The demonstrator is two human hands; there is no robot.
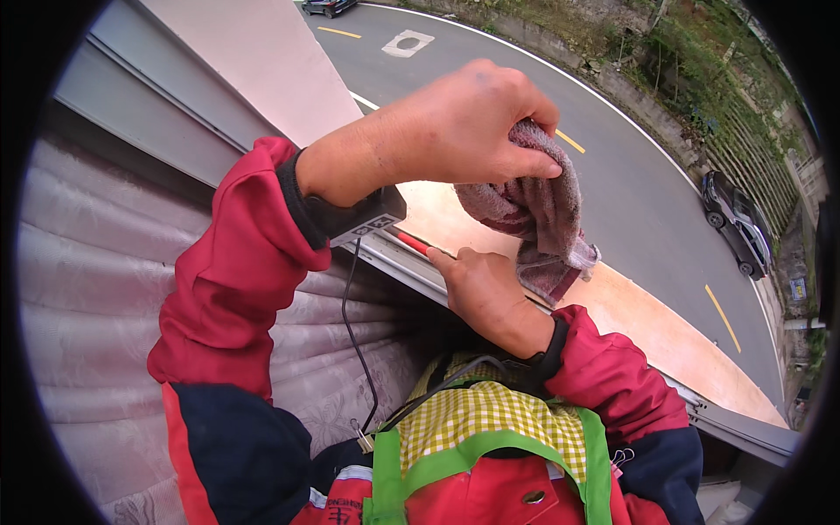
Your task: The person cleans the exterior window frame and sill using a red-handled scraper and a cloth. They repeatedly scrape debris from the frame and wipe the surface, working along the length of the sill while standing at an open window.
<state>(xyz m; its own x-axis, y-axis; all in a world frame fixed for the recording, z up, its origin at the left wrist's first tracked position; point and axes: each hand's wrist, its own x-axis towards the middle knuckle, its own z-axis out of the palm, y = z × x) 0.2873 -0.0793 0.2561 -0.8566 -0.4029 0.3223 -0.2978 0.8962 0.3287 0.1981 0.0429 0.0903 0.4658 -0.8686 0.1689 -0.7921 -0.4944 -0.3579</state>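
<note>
My left hand holds up a worn, greyish-purple terry cloth between thumb and fingers. The cloth hangs in folds over the outer window ledge, its lower end beside my right wrist. Closer to my body, my right hand grips a tool with a red handle. That tool lies along the window track, its far end hidden beside my left wrist. A black device with printed codes is strapped under my left wrist.
A pale patterned curtain hangs in folds on the left. Window frame rails run along the upper left. Beyond the ledge, far below, lies a road with a dark parked car. A black cable dangles from the wrist device.
</note>
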